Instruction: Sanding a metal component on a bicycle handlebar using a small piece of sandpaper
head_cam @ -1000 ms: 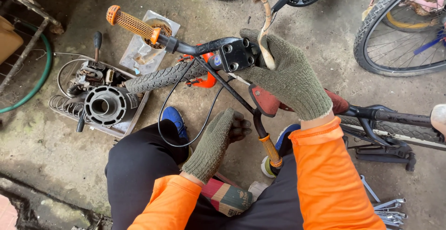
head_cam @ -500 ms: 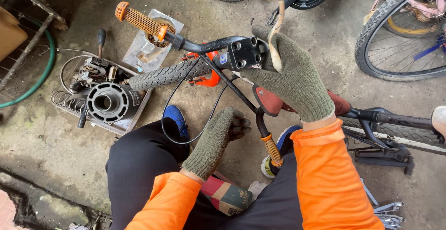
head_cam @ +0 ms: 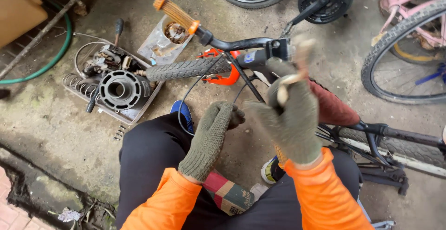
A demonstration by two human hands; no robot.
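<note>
Right hand (head_cam: 291, 118) in a green knit glove was raised over the bike frame, fingers pinched on a pale stick-like tool (head_cam: 297, 67) — blurred, kind unclear — just below the black handlebar (head_cam: 241, 43). Left hand (head_cam: 214, 128), also gloved, was curled down by the cables (head_cam: 186, 104) under the bar; whether it gripped anything couldn't be told. A tray of metal parts (head_cam: 116, 88) lay on the concrete to the left.

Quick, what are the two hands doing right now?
Left hand: closed in its green glove, down by the black cable; what it grips cannot be told.
Right hand: closed on a pale stick-like handle, blurred.
</note>
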